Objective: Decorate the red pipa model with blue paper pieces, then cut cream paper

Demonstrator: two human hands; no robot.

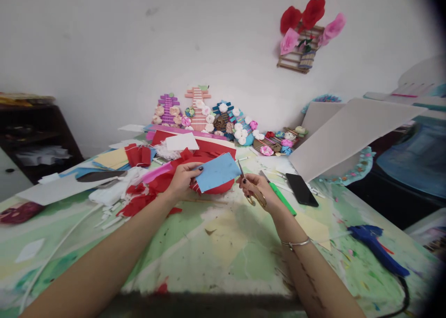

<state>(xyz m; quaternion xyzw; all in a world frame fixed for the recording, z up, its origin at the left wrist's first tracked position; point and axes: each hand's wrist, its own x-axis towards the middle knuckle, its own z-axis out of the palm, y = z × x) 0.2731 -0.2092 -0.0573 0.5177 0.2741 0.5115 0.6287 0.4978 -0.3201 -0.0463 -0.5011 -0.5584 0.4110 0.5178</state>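
Observation:
My left hand point(184, 178) pinches the left end of a blue sheet of paper point(218, 171) between thumb and fingers, holding it above the table. In my right hand point(256, 190) is a pair of gold-handled scissors point(258, 198), with the fingers in the handle loops. The scissor blades point up and away beside the paper's right edge; whether they touch it I cannot tell. Behind and below the paper lies a round red piece point(223, 187), partly covered. Red scraps point(146, 199) are heaped to the left of it.
Right of my right hand lie a green cutter knife point(283, 199) and a black phone point(301, 190). A blue glue gun point(378, 248) rests at the right edge. Grey board point(348, 132) leans behind the phone. Craft flowers point(240, 133) line the wall, and paper sheets point(111, 159) lie at left.

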